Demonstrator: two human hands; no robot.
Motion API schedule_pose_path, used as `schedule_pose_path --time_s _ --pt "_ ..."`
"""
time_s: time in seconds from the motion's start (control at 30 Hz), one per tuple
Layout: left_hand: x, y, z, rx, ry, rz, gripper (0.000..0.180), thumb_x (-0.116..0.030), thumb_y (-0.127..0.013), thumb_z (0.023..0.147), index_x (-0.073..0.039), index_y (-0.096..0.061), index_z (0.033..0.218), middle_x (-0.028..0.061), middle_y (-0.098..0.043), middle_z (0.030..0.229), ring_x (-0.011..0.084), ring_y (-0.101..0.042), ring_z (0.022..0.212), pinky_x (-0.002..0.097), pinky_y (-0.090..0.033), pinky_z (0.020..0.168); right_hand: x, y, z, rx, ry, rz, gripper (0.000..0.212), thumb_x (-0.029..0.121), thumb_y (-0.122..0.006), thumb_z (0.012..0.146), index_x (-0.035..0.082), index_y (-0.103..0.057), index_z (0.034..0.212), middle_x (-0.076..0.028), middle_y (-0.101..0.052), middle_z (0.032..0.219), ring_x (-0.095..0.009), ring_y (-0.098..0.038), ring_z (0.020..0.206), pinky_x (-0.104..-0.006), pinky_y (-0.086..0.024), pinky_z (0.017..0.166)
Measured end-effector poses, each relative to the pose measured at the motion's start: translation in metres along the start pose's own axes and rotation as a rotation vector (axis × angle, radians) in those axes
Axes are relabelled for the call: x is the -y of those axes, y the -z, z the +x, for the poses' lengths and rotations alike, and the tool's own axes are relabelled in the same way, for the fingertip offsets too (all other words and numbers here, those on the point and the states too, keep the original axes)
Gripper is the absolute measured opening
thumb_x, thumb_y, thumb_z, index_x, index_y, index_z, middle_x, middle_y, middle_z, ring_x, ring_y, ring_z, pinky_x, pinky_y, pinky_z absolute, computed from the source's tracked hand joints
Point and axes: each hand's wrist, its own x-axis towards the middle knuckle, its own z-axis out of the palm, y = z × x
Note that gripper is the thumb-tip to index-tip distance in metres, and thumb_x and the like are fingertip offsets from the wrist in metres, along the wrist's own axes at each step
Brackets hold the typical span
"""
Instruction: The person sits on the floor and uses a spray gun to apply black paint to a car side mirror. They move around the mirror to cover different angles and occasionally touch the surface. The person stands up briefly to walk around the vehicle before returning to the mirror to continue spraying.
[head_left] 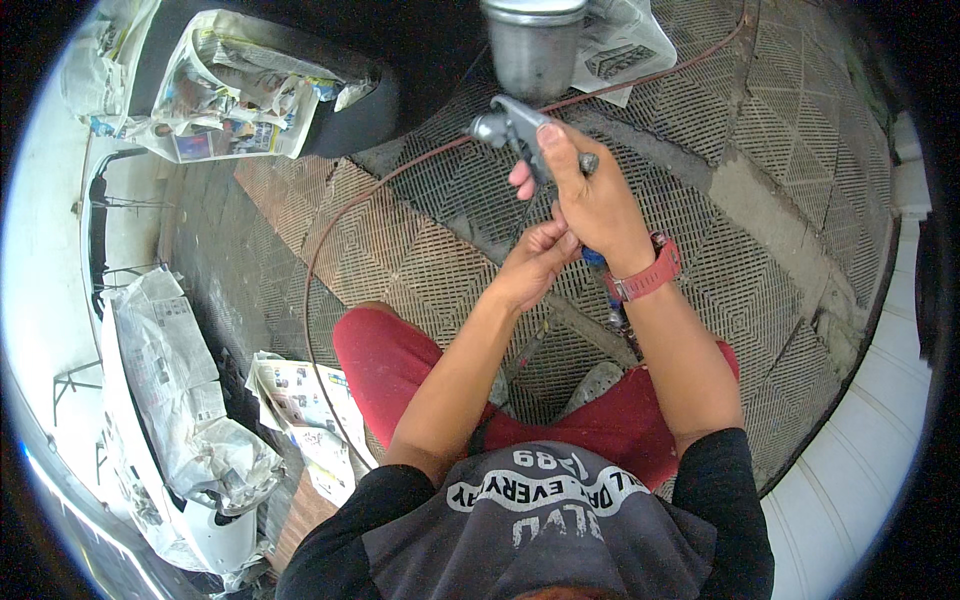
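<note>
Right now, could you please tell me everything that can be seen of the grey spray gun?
The spray gun looks metallic, with a round nozzle facing the picture's left and a small dark knob at the opposite end. The right hand grips it above the grated floor, hiding much of its body. A metal cup sits just beyond and appears joined to it. The left hand is close below, near a blue fitting; whether it touches the gun is unclear.
</note>
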Motion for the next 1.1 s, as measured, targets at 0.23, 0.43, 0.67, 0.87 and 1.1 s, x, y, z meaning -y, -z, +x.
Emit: schedule_pose_path --time_s 0.23,0.43,0.67,0.87,1.1 --pt "-0.006 -0.008 0.013 -0.026 -0.025 0.028 0.024 -0.023 -0.061 0.117 -0.007 -0.073 0.131 -0.0061 -0.07 0.118 0.006 -0.061 0.105 0.0308 -0.05 0.101 0.007 0.012 0.013 -0.012 -0.039 -0.027 0.061 0.053 -0.045 0.119 0.0 -0.074 0.125 -0.008 -0.076 0.091 -0.012 -0.068 0.073 -0.0269 -0.051 0.053" --pt "-0.021 -0.021 0.073 0.036 -0.017 0.111 0.032 -0.025 -0.055 0.119 -0.003 -0.068 0.139 0.0021 -0.073 0.139 0.0127 -0.067 0.123 0.0322 -0.052 0.107 0.019 0.037 0.046 -0.339 0.015 -0.136 0.066 0.058 -0.047 0.117 0.0 -0.075 0.101 -0.006 -0.076 0.083 -0.011 -0.062 0.057 -0.0267 -0.048 0.047" --pt "-0.036 -0.027 0.088 0.06 -0.036 0.19 0.033 -0.027 -0.054 0.12 -0.004 -0.067 0.14 0.0039 -0.072 0.142 0.0147 -0.067 0.124 0.0351 -0.053 0.107 0.027 0.035 0.053 -0.433 0.146 -0.135 0.067 0.059 -0.047 0.117 0.001 -0.075 0.103 -0.006 -0.076 0.083 -0.01 -0.061 0.056 -0.0274 -0.048 0.048" --pt "-0.069 -0.034 -0.006 -0.057 -0.047 0.304 0.048 -0.027 -0.053 0.119 0.001 -0.053 0.158 0.0113 -0.063 0.153 0.0212 -0.062 0.14 0.0417 -0.049 0.119 0.047 0.013 0.015 -0.131 0.07 -0.086 0.06 0.053 -0.045 0.119 0.0 -0.073 0.114 -0.006 -0.076 0.089 -0.008 -0.067 0.069 -0.0252 -0.047 0.048" --pt "-0.14 0.012 -0.17 -0.353 -0.066 1.738 0.052 -0.033 -0.076 0.102 -0.009 -0.068 0.147 0.0167 -0.058 0.161 0.045 -0.052 0.15 0.0577 -0.035 0.129 0.062 0.002 0.01 0.069 -0.012 -0.002 0.059 0.052 -0.044 0.119 0.0 -0.07 0.132 -0.007 -0.076 0.093 -0.01 -0.071 0.076 -0.0237 -0.048 0.048"
